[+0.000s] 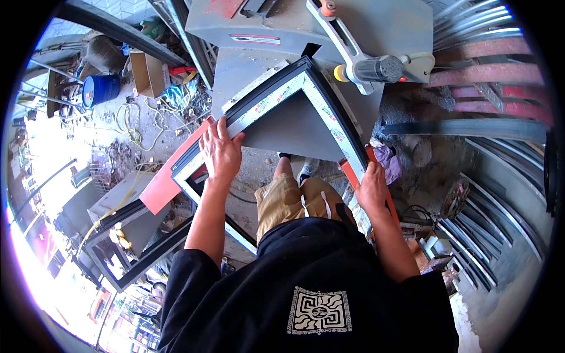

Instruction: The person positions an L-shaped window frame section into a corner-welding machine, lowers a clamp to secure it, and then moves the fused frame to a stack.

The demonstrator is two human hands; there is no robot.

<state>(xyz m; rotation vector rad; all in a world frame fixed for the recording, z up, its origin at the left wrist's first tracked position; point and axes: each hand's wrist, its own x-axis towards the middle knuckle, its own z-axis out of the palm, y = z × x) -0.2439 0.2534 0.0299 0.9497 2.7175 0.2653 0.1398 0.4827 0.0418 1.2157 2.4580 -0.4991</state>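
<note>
A dark window frame (266, 109) with printed white protective film lies across the grey machine (259, 76), one corner pointing away from me at the machine's middle. My left hand (220, 152) is on the frame's left bar, fingers over its outer edge and thumb on the inner side. On the right bar, near its close end, my right hand (372, 187) grips the frame; part of its fingers is hidden. Orange-red supports (170, 176) run beneath the bars on both sides. Just beyond the corner stands a pale metal arm (347, 44) with a dark round knob (385, 69).
Long metal profiles (479, 235) and reddish racks (488, 76) crowd the right side. At the left are a blue bucket (101, 90), a cardboard box (147, 73) and a loose yellow cable (132, 126). Another dark frame (141, 259) stands at lower left.
</note>
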